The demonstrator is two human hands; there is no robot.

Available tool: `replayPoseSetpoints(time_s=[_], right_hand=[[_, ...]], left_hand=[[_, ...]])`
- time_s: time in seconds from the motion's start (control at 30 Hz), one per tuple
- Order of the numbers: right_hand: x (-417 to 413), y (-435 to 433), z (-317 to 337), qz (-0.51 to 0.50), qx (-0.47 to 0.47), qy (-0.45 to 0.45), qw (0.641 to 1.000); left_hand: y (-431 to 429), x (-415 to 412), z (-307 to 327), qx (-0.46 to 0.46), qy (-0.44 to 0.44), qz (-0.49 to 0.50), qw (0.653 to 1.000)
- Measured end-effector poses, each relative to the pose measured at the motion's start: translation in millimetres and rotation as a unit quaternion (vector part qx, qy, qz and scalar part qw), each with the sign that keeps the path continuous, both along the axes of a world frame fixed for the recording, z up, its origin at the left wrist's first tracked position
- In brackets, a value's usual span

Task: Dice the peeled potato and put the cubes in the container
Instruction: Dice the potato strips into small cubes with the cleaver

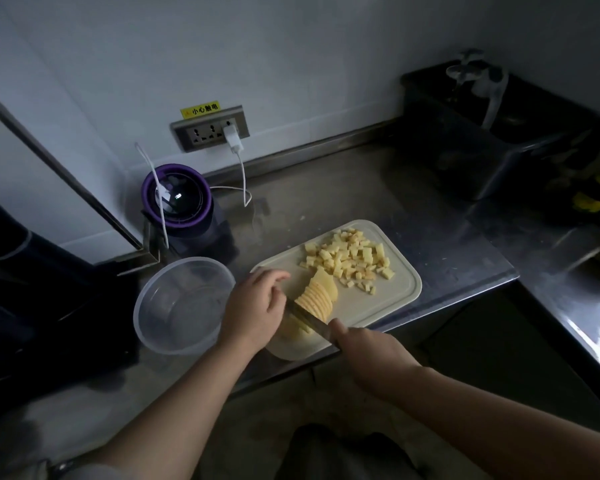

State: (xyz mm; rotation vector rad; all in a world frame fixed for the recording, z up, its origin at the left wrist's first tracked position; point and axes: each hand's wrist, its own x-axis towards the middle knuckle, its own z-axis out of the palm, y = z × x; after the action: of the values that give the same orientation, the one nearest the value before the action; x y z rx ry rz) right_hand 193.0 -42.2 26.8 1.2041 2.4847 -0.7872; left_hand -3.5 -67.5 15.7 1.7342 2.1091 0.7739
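Both hands work at the near end of the cutting board (388, 296). Left of it, the container (194, 260) waits within reach, holding no cubes. The left hand (255, 306) curls over the potato (317, 294), steadying it; the right hand (368, 351) grips the knife (309, 320), slicing. Cubes (350, 258) pile at the board's far end.

A purple-rimmed appliance (176, 202) stands on the steel tabletop (361, 188). Behind it, a white charger (232, 138) fills one wall socket (201, 131).

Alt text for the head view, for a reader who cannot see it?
A person's right hand holds a knife across potato slices steadied by the left hand on a cutting board; cubes lie at its far end, and the container holds none.
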Motion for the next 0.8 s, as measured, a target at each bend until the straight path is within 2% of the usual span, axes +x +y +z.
replayPoseSetpoints(time_s=[0.07,0.13,0.33,0.47,0.8], right_hand=[[-1,1,2,-0.003,0.016,0.006,1.000],[-2,0,3,-0.003,0.032,0.013,0.999],[-7,-13,6,0.029,0.060,-0.002,0.998],[-11,-19,4,0.042,0.066,-0.011,0.997],[-14,-21,-1,0.053,0.072,-0.023,0.996]], left_hand=[[-14,1,-2,0.077,-0.034,0.083,0.993],[-27,3,-9,0.099,-0.034,0.124,0.987],[-41,8,-47,-0.067,0.022,0.062,0.996],[-37,13,-55,-0.103,0.039,0.073,0.991],[-28,14,-63,-0.127,0.060,0.069,0.988]])
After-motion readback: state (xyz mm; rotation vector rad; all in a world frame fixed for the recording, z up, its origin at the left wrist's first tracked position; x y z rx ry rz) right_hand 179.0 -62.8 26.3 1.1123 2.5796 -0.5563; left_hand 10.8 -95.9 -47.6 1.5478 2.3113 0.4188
